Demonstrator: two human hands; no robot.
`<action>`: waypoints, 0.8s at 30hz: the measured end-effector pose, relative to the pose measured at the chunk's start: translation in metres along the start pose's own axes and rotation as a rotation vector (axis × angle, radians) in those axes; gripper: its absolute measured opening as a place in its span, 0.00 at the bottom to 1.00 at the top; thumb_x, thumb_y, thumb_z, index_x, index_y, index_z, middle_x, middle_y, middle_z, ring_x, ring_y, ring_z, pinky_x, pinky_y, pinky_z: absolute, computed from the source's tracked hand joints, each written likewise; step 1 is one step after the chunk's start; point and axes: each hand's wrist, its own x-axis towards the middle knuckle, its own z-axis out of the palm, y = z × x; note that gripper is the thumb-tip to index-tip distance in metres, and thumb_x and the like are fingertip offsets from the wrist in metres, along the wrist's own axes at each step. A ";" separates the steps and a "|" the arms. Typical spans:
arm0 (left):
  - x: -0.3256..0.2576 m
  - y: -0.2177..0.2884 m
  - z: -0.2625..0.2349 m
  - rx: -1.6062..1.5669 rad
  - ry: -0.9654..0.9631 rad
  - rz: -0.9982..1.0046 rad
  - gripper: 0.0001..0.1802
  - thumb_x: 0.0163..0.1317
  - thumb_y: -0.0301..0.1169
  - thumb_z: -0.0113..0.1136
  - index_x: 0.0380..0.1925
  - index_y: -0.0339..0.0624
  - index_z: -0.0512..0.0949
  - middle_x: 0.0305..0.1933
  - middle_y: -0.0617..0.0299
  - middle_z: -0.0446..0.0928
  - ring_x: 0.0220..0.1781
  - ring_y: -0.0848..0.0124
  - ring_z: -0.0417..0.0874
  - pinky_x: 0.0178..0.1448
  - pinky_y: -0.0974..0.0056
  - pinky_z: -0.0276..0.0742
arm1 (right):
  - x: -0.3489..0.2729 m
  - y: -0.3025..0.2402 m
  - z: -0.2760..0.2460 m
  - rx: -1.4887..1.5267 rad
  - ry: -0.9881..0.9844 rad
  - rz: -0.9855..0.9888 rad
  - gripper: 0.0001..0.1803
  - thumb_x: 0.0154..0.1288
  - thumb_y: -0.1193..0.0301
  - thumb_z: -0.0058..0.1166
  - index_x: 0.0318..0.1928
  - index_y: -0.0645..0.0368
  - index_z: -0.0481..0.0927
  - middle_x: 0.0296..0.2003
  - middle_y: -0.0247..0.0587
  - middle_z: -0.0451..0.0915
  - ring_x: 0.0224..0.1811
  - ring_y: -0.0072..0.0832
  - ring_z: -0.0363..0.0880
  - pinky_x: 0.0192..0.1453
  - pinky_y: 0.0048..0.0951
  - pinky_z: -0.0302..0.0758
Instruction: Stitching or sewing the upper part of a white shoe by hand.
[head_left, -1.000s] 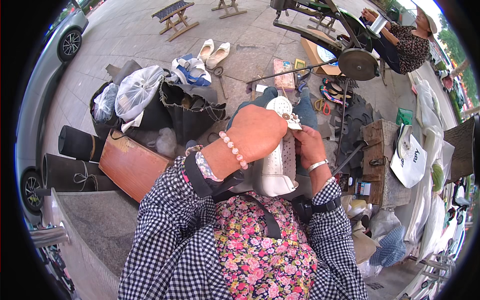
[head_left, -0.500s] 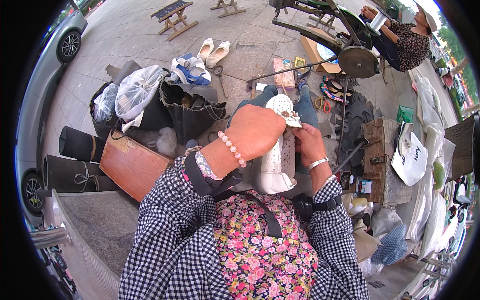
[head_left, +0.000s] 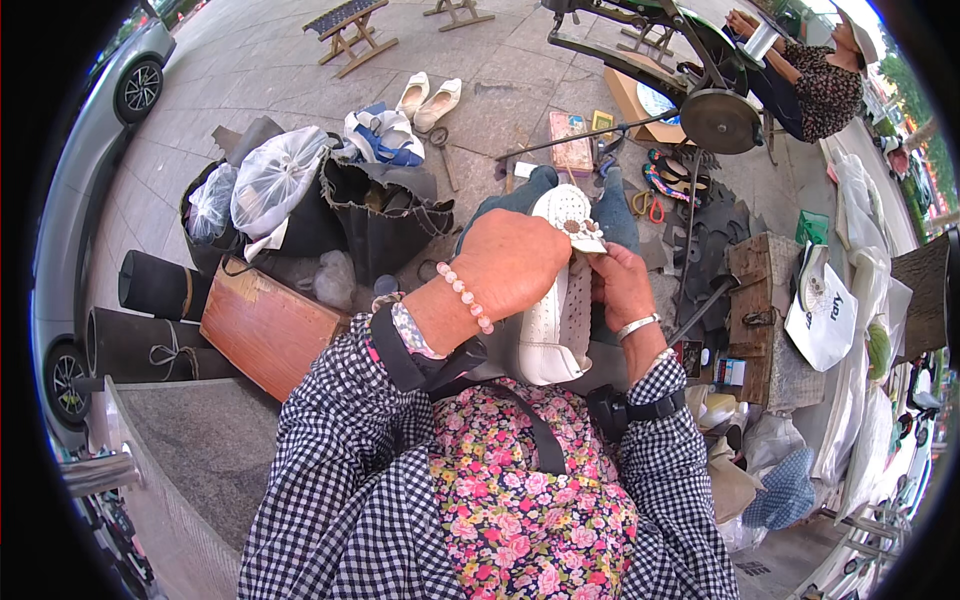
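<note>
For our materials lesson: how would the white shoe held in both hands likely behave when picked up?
The white shoe looks light, since the left hand and right hand lift it easily. Its perforated upper probably flexes, while the sole seems stiffer. It is unlikely to roll.

— What differs from a second ago?
— Very little; the left hand sits a touch lower over the white shoe; the shoe's toe tips slightly further right.
— And the right hand?
— It shifts barely at all against the shoe's side; any change there is too small to tell.
</note>
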 end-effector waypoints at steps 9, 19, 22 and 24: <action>-0.002 -0.002 0.004 -0.018 0.033 -0.010 0.07 0.47 0.27 0.53 0.26 0.44 0.80 0.25 0.53 0.79 0.31 0.56 0.82 0.32 0.54 0.76 | 0.003 0.001 -0.001 -0.002 -0.011 0.008 0.09 0.63 0.72 0.46 0.40 0.61 0.76 0.27 0.33 0.78 0.22 0.20 0.74 0.22 0.22 0.71; -0.001 -0.002 0.005 -0.005 0.042 -0.009 0.07 0.46 0.28 0.53 0.25 0.44 0.80 0.24 0.52 0.78 0.30 0.56 0.82 0.32 0.54 0.76 | 0.000 -0.002 0.001 -0.006 -0.005 0.005 0.08 0.63 0.71 0.47 0.40 0.61 0.76 0.27 0.33 0.78 0.22 0.20 0.75 0.22 0.23 0.73; -0.001 -0.002 0.005 -0.011 0.043 -0.002 0.06 0.46 0.28 0.53 0.24 0.44 0.80 0.24 0.52 0.78 0.30 0.56 0.82 0.32 0.54 0.76 | -0.001 -0.003 0.002 -0.003 -0.001 0.008 0.08 0.63 0.71 0.47 0.39 0.61 0.76 0.26 0.33 0.77 0.22 0.20 0.74 0.22 0.23 0.72; -0.002 -0.004 0.006 -0.023 0.047 0.005 0.06 0.46 0.28 0.53 0.24 0.44 0.80 0.24 0.52 0.78 0.30 0.56 0.82 0.32 0.54 0.76 | 0.000 -0.003 0.002 -0.011 0.000 0.011 0.08 0.63 0.71 0.47 0.39 0.61 0.76 0.26 0.33 0.77 0.22 0.20 0.74 0.22 0.23 0.72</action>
